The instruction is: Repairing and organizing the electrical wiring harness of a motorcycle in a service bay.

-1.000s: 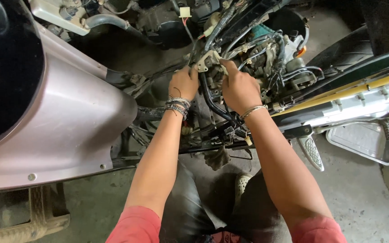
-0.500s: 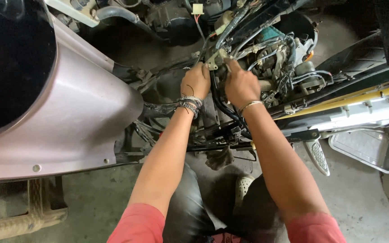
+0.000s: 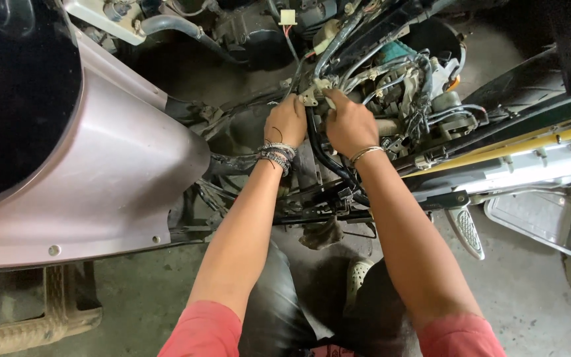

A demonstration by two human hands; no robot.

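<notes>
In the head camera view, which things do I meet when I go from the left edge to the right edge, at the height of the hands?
Mauve body panel → left hand → black hose → right hand → tangle of wires → yellow strip.

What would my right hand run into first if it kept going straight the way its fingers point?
The right hand points up-left at the small pale plastic connector its fingers already touch. Straight past that lies the tangle of black and grey cables, though depth there is hard to judge.
</notes>
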